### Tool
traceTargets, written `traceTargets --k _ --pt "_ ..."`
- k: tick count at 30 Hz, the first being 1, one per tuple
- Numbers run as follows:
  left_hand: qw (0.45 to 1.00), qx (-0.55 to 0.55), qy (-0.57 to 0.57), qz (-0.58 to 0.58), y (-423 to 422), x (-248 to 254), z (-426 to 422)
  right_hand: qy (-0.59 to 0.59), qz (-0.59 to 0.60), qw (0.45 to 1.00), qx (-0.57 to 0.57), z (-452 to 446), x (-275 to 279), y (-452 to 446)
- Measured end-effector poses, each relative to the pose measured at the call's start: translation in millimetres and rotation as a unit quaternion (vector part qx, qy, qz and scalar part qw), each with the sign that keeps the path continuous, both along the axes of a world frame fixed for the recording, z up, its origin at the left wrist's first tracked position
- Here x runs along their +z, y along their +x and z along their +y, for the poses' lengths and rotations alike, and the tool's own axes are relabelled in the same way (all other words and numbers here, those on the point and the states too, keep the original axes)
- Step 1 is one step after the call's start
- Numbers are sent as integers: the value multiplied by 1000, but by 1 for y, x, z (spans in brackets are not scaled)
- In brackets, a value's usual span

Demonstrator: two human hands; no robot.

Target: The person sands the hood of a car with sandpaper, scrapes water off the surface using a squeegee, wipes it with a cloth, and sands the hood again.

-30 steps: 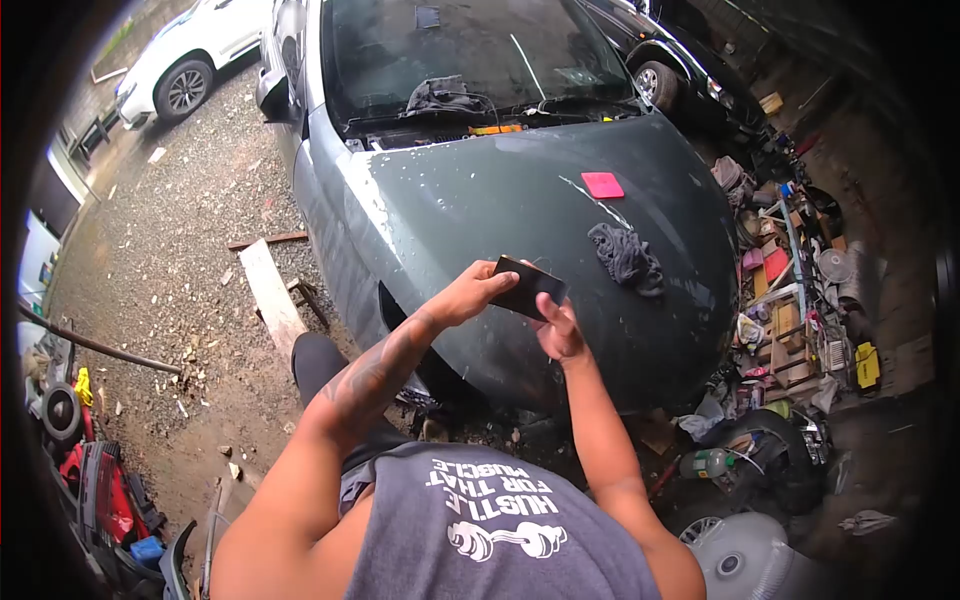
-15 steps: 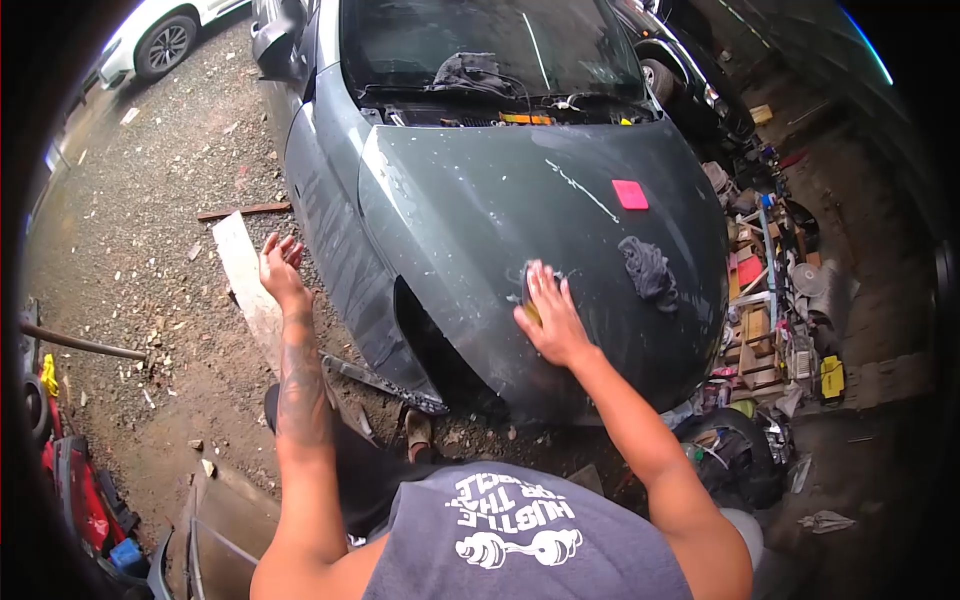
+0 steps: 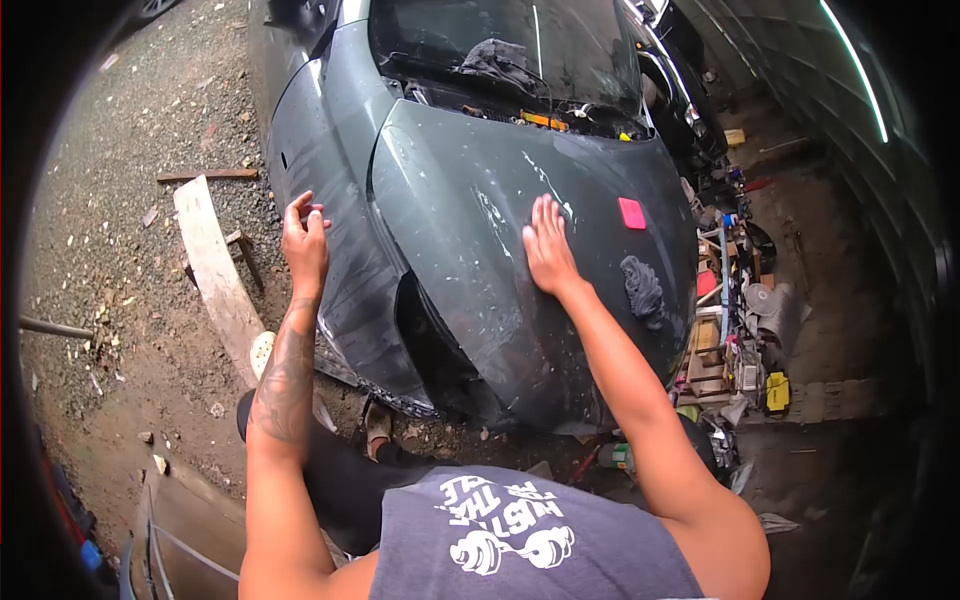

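Note:
A dark grey-green car hood (image 3: 450, 240), streaked with whitish wet marks, fills the middle. My right hand (image 3: 550, 250) presses flat against it, fingers stretched forward. A small yellowish pad showed beneath that palm a moment ago; the hand now covers it. My left hand (image 3: 305, 245) is raised in the air over the car's front fender (image 3: 340, 270), fingers loosely bent and apart, holding nothing. To the right of my right hand lie a pink square pad (image 3: 631, 213) and a crumpled grey rag (image 3: 642, 290), both on the hood.
Another dark cloth (image 3: 497, 60) rests at the windshield base. A long board (image 3: 215, 265) lies on the gravel at left. Parts and wooden scraps (image 3: 708, 360) crowd the right side of the car. A dark gap (image 3: 430, 330) runs beside the hood's front corner.
My right hand has slid up the hood towards the windshield. My left hand has risen and shifted slightly right. The camera view has tilted and turned.

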State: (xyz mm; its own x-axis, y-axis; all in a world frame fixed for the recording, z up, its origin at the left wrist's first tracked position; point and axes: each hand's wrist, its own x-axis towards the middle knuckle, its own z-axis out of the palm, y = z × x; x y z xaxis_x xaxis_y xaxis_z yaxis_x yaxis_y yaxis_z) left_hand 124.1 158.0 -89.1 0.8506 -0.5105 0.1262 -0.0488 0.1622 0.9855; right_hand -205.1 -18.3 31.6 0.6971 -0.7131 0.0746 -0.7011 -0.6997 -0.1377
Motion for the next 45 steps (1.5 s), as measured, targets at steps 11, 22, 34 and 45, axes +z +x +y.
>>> traceTargets --k 11,22,34,45 --pt "984 -72 103 -129 -16 -15 -44 27 18 997 75 34 8 6" --pt "995 -93 -38 -13 -33 4 -48 412 -502 756 -81 77 20 -25" --pt "996 -79 -44 5 -54 16 -17 169 -113 973 111 84 15 30" --pt "839 -383 -45 385 -57 14 -5 22 19 992 119 111 18 17"
